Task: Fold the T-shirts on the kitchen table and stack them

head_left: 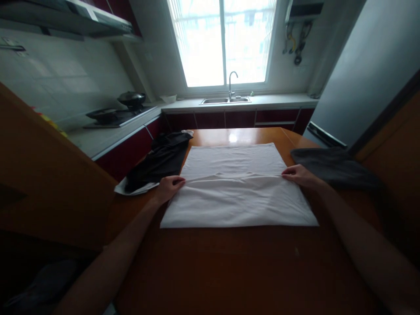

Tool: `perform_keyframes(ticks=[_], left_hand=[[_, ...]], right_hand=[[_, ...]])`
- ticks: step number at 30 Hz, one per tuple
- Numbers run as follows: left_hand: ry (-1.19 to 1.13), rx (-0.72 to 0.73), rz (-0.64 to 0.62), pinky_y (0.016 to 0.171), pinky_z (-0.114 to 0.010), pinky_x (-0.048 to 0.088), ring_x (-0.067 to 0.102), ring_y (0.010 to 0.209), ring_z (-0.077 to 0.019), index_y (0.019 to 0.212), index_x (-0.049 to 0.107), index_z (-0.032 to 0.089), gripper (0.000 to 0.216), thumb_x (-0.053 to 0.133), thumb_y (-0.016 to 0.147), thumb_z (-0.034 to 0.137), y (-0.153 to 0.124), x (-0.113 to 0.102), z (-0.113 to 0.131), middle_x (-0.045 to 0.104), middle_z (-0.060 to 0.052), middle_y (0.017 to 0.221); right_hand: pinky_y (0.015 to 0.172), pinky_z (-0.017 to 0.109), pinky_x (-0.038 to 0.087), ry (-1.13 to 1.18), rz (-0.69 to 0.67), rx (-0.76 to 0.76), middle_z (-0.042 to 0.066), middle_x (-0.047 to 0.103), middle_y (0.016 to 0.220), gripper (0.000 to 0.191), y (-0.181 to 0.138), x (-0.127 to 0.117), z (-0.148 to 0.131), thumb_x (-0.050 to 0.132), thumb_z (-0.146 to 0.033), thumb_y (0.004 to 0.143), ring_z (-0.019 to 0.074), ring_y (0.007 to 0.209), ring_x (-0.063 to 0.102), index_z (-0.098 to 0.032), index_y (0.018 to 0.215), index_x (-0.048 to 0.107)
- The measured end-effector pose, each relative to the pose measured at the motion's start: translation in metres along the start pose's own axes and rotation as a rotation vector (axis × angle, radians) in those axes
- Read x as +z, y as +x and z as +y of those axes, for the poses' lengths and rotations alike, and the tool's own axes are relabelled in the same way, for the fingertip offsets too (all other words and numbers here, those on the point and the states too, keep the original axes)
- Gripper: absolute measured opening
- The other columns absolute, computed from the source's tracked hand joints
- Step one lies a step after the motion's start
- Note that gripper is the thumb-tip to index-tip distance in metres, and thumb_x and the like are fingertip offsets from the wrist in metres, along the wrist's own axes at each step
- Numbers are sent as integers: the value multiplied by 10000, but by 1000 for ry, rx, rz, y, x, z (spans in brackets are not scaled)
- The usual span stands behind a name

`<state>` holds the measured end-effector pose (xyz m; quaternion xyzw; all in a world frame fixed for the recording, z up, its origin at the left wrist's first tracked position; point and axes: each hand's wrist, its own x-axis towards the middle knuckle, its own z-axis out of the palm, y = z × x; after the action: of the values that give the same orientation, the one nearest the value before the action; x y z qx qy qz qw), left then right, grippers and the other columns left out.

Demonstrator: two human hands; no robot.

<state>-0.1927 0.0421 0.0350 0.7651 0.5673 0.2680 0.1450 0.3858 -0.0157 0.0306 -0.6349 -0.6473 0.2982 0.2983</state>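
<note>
A white garment, by its look a T-shirt (pixel 239 201), lies spread on the wooden table with its near part folded over toward the far side. The folded edge runs across its middle, slightly wrinkled. At the left end of that edge, my left hand (pixel 169 189) pinches the fabric between thumb and fingers. My right hand (pixel 300 175) pinches the opposite end in the same way. Both hands rest low, close to the tabletop. What lies under the folded layer is hidden.
Dark clothing (pixel 160 159) with a white piece beneath it lies on the table's left side. A folded dark grey cloth (pixel 331 166) lies at the right. Beyond the wooden table (pixel 236 267) are a sink (pixel 215 101), a stove with a pan (pixel 131 99) and a refrigerator (pixel 367 65).
</note>
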Motion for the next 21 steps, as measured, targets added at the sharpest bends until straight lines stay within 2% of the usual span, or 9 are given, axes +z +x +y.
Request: perform_keyframes(ticks=[2,5,8,10,13,16,18,21], left_hand=[[44,44,9,821,-327,532,703,874,-268,1006,771,175,464,588,816,557,1,0,2,771,-107,980],[119,176,20,997,-402,497,666,1079,-301,1187,715,151,498,548,870,497,-1,-3,16,712,-142,1178],[161,322,-74,1111,-432,425,587,1250,-302,1330,640,158,501,480,953,447,-6,3,49,642,-142,1334],[162,386,-158,1129,-423,415,563,1294,-288,1386,600,175,498,434,996,434,-11,16,77,612,-134,1396],[184,427,-217,1168,-460,368,472,1402,-299,1460,532,184,538,383,1031,473,-15,47,113,529,-140,1502],[272,383,-234,1200,-574,265,303,1505,-344,1533,439,220,589,363,1039,531,-17,78,125,378,-132,1611],[325,349,-254,1197,-621,225,237,1525,-368,1551,410,242,602,354,1038,553,-18,90,123,297,-127,1648],[348,347,-265,1199,-620,218,215,1532,-366,1549,416,254,599,340,1039,561,-21,96,121,255,-122,1663]], right_hand=[[692,300,503,-24,7,-13,79,768,839,430,1,-2,2,713,-542,699,235,786,670,-144,843,790],[750,320,522,-172,55,-25,84,771,882,372,-2,-4,-5,674,-493,761,248,832,683,-163,891,785],[915,382,513,-386,272,-65,110,749,1079,330,-11,9,-29,592,-424,867,282,1011,676,-186,1011,769],[1031,399,465,-445,362,-145,130,701,1225,378,-21,33,-52,479,-377,952,283,1154,632,-172,1139,736],[1146,388,374,-491,292,-257,161,575,1439,497,-35,82,-83,381,-376,1009,277,1347,505,-121,1369,610],[1214,499,245,-596,120,-257,151,313,1641,609,-41,123,-92,348,-425,1026,301,1515,270,-119,1551,393],[1226,554,166,-644,23,-210,157,228,1668,655,-41,135,-87,329,-473,1032,309,1546,184,-121,1585,321],[1229,567,122,-664,-24,-166,176,227,1662,677,-40,137,-79,318,-502,1034,308,1549,172,-113,1587,313]])
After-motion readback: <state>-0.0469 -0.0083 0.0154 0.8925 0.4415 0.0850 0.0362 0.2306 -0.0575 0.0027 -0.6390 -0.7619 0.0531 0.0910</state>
